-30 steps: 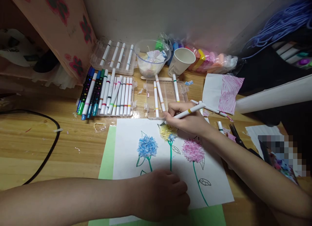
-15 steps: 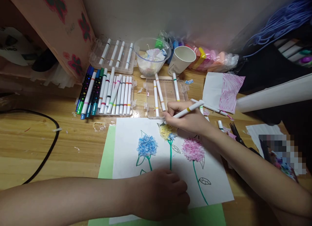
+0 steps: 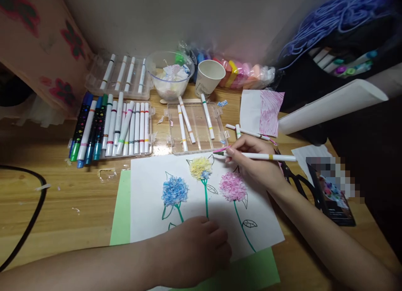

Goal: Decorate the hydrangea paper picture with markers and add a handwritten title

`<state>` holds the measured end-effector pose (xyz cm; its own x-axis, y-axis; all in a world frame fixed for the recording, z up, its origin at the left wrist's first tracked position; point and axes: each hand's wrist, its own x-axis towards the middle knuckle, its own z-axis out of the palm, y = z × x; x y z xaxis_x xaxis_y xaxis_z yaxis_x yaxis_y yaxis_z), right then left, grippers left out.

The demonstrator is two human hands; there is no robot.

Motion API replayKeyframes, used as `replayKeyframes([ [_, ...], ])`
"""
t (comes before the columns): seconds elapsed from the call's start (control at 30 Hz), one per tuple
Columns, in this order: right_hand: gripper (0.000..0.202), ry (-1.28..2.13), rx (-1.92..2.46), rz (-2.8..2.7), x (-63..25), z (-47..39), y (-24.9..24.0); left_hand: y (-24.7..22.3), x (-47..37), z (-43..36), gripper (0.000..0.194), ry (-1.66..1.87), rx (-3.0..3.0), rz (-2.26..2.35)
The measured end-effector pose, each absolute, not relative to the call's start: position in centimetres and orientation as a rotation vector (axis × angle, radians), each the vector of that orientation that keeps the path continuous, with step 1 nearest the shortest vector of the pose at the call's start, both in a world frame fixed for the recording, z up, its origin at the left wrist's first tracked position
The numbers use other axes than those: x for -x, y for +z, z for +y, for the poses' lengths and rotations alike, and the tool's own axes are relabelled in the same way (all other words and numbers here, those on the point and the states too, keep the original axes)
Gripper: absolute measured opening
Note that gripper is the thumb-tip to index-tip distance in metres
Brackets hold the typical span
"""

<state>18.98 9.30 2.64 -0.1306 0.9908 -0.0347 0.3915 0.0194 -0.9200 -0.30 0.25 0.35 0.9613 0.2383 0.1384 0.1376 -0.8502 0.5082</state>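
My right hand (image 3: 254,160) is closed around a white marker (image 3: 265,156) with a yellow band and a dark tip. The tip is beside a small leaf outline right of the yellow flower. Under both hands lies a white sheet of paper (image 3: 146,228) with drawn green stems and black-outlined leaves. A blue flower (image 3: 174,190), a yellow flower (image 3: 201,168) and a pink flower (image 3: 232,186), all rough-textured, are on it. My left hand (image 3: 196,251) rests on the lower part of the sheet, fingers curled in; its fingertips are hidden.
Green paper (image 3: 266,270) lies beneath the sheet. Behind it are an open marker case (image 3: 196,132), a pile of markers (image 3: 125,127), a clear bowl (image 3: 171,88) of scraps and a paper cup (image 3: 209,79). Black scissors (image 3: 298,180) lie at the right, a black cable (image 3: 29,224) at the left.
My right hand has carried the marker tip from the yellow flower's upper left to its upper right, and the marker lies flatter. My left hand stays on the sheet; the view has shifted right.
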Motion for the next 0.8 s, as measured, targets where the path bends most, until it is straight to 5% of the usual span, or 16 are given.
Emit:
replayKeyframes([
  [0.8,0.026,0.655,1.509,-1.921,-18.77,8.2,2.04,0.62,0.18,0.16,0.014,0.228,-2.559,0.301],
])
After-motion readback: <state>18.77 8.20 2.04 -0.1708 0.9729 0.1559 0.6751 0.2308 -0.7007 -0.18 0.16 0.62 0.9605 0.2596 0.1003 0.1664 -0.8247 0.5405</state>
